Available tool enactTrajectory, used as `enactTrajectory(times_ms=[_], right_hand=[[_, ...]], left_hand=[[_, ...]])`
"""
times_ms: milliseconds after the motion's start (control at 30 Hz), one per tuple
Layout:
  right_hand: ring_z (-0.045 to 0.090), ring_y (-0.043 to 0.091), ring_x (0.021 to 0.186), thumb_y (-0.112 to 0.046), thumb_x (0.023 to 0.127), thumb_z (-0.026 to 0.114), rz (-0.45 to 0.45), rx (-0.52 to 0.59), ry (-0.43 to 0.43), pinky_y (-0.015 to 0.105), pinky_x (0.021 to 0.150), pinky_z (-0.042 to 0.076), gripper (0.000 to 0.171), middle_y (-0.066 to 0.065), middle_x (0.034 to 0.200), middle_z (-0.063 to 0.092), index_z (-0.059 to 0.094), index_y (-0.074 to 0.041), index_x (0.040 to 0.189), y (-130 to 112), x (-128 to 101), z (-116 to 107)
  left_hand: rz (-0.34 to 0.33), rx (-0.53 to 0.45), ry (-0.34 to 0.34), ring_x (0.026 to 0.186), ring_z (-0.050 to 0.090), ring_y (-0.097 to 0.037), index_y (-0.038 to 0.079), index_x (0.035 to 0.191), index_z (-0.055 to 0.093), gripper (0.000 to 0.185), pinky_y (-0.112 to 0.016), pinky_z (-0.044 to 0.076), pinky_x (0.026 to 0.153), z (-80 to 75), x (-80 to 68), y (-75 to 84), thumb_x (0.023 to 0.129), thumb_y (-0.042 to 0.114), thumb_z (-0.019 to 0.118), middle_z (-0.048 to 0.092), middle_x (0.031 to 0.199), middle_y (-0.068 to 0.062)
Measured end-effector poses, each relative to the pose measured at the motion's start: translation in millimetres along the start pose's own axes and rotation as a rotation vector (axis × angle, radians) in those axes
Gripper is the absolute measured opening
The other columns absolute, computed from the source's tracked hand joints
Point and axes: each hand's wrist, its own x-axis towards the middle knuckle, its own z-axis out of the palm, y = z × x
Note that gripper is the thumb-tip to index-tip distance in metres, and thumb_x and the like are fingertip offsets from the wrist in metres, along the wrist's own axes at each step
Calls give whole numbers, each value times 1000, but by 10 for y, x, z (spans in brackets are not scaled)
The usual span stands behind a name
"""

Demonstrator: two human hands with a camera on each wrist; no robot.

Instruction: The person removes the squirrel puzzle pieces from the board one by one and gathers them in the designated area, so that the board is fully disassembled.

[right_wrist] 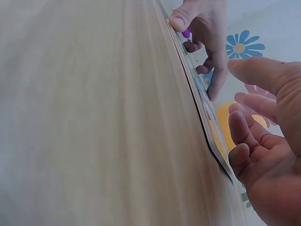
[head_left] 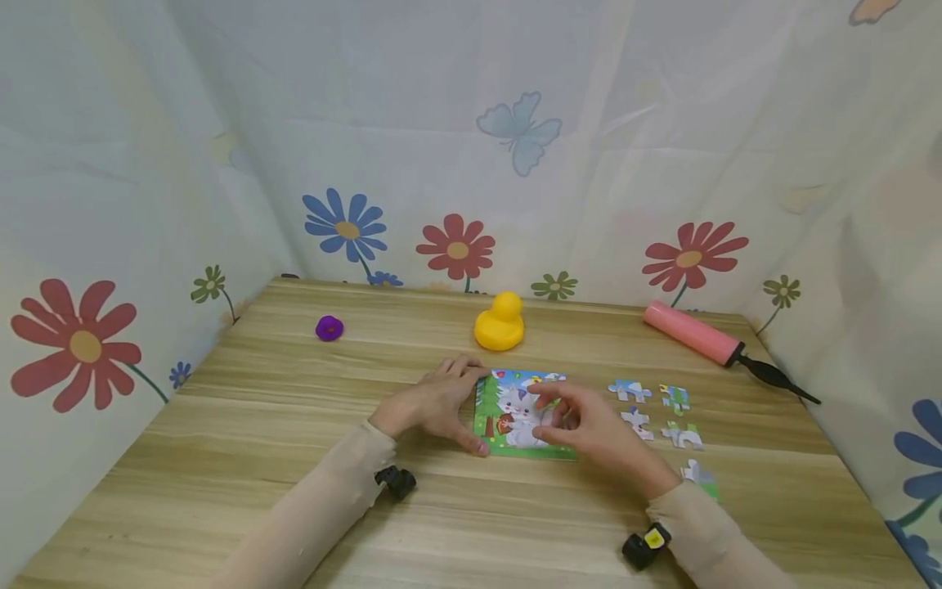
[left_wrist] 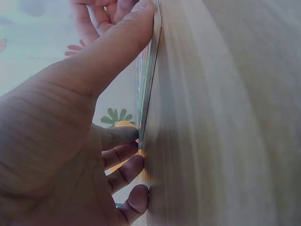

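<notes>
In the head view a puzzle board (head_left: 503, 446) with a white cartoon animal picture lies flat on the table. My left hand (head_left: 441, 403) spans its left side, thumb at the near corner and index finger at the far corner. The left wrist view shows that thumb (left_wrist: 127, 35) on the board's edge (left_wrist: 149, 84). Over the board's right part hovers my right hand (head_left: 589, 424), thumb and index finger apart with nothing between them. From the right wrist, its bent fingers (right_wrist: 254, 136) stand just off the board's edge (right_wrist: 203, 110). Several loose puzzle pieces (head_left: 636, 423) lie right of the board.
Behind the board stands a yellow rubber duck (head_left: 500, 325). A small purple object (head_left: 329, 328) sits at the back left. At the back right lies a pink hand pump (head_left: 692, 332) with a black tip. Flower-printed curtain (head_left: 581, 204) borders the wooden table (head_left: 243, 425).
</notes>
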Motion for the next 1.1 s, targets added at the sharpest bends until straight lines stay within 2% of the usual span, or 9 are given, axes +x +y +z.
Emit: enactTrajectory(times_ms=[267,400,633,800,967,1100], right_hand=[[63,19,86,-21,97,90,1,18,-55,23,69,50,59,9,121,70,68,-8,150,42,19,48],[62,20,87,-22,95,92,-35,-13,-62,25,72,52,58,9,118,71,70,-5,146,59,22,70],[57,18,91,-28,95,93,-54,-155,-91,28,80,50,50,3,108,62,75,-12,139,7,5,82],[55,19,95,-29,97,90,-50,-171,-117,27,81,48,46,4,109,58,77,-16,139,-4,-7,83],[54,18,95,-31,99,89,-26,-185,-139,28,80,47,45,2,111,57,77,-25,142,-1,1,97],[54,18,95,-33,99,88,-22,-196,-146,29,80,48,45,1,112,57,76,-27,142,5,3,100]], left_hand=[[10,-8,-2,155,34,-36,8,173,34,129,-61,34,130,1,11,-6,77,66,97,29,176,-15],[10,-5,-1,155,34,-36,8,173,34,129,-61,34,131,2,13,-7,77,66,97,29,176,-15],[-5,-17,-4,155,34,-34,9,173,34,127,-59,35,131,-5,0,7,78,65,97,29,176,-13],[-8,-20,-7,155,34,-33,10,174,35,126,-58,35,131,-6,6,6,78,65,97,29,176,-12],[-8,-21,-9,155,33,-33,11,174,35,126,-58,34,131,0,7,-6,78,66,97,29,177,-12],[-4,-28,-9,156,33,-33,12,174,35,124,-59,33,132,-6,0,-6,80,65,96,29,176,-12]])
